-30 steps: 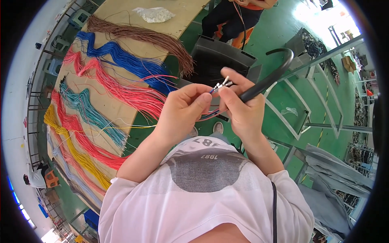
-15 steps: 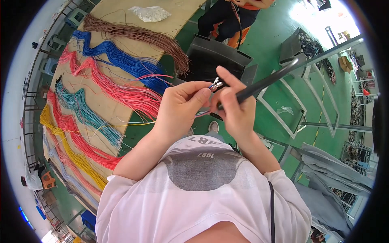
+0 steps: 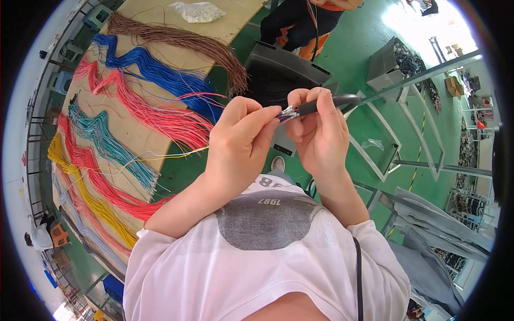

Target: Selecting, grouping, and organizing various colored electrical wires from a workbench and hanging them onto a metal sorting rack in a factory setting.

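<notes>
My left hand (image 3: 235, 144) pinches a small bunch of thin wires (image 3: 280, 116) between thumb and forefinger. Silvery metal terminals (image 3: 289, 111) stick out of the pinch toward the right. In my right hand (image 3: 326, 142) is a black tube (image 3: 347, 100), gripped near its end by thumb and fingers. The tube's left end meets the terminals; whether they sit inside it cannot be made out. Yellow and white wires (image 3: 179, 155) trail leftward from my left hand to the table.
Bundles of brown (image 3: 176, 41), blue (image 3: 152, 67), pink-red (image 3: 155, 109), teal (image 3: 112, 139) and yellow wires (image 3: 88, 190) lie on the table (image 3: 152, 144) to the left. Ahead stand a black bin (image 3: 289, 59) and a seated person (image 3: 294, 24). Metal frames (image 3: 385, 144) stand right.
My right hand has turned and brought the tube's end to the terminals, its fingers closing round the tube. The tube now lies flatter. My left hand keeps its pinch.
</notes>
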